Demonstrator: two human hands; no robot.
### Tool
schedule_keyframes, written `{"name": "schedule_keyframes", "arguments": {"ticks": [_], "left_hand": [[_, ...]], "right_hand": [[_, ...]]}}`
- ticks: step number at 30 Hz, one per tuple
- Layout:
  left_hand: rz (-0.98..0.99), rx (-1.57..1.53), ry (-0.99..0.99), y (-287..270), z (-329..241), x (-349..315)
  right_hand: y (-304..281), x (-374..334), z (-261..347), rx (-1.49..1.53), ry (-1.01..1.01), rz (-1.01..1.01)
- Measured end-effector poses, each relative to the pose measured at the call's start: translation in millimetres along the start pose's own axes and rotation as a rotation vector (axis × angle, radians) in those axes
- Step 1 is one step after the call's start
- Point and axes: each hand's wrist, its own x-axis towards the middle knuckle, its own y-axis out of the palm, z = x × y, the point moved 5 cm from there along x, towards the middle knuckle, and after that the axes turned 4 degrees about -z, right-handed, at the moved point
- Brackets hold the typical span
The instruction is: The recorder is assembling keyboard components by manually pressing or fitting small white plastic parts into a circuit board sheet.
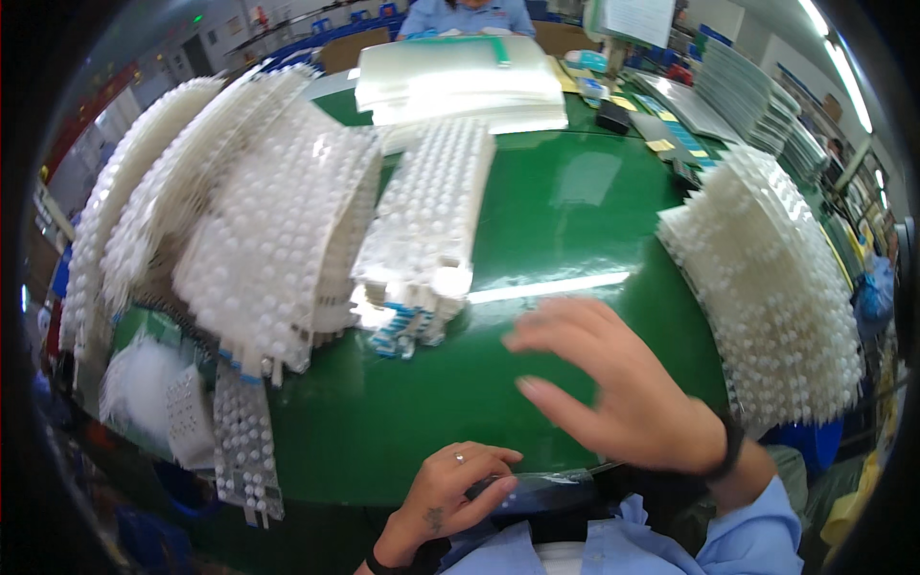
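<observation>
Loosely, my right hand (628,398) over green table (402,412), thumb apart from blurred fingers; left hand (455,491) half-curled beside clear plastic (551,489), grip unclear.

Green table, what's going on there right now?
A person's right hand, open and blurred, is over the green table, apparently empty. The left hand is near the table's front edge beside clear plastic; whether it grips any is unclear. Stacks of white-dotted strips lie left and right. Another person is opposite.

There are 2 near hands (448,487), 1 ring (459,458) and at least 5 white-dotted stacks (767,297).
</observation>
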Motion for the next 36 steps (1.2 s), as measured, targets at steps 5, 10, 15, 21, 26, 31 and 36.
{"name": "schedule_keyframes", "arguments": {"ticks": [5,10,15,21,26,31,36], "left_hand": [[-0.059,-0.057,-0.035,-0.6,1.7,-3.3],[-0.034,-0.031,0.001,3.4,-0.2,-4.8],[-0.016,-0.042,0.007,3.6,4.8,-2.8],[-0.030,-0.049,0.015,2.6,2.4,1.6],[-0.036,-0.015,0.047,2.1,2.0,-4.1],[0.060,0.033,0.174,3.4,-19.4,-16.2],[0.211,-0.101,0.090,-11.4,-56.9,-39.4]], "right_hand": [[105.0,104.5,-18.9,-0.303,-0.280,-0.234],[149.1,125.9,-59.7,-0.455,-0.099,0.015],[134.8,140.1,-71.2,-0.237,0.010,0.102],[74.4,152.3,-105.6,0.238,0.135,-0.075],[20.4,110.1,-49.7,0.315,0.101,-0.427],[65.3,10.1,23.2,-0.001,-0.342,-0.060],[109.6,-41.0,12.6,0.165,-0.037,0.365]]}}
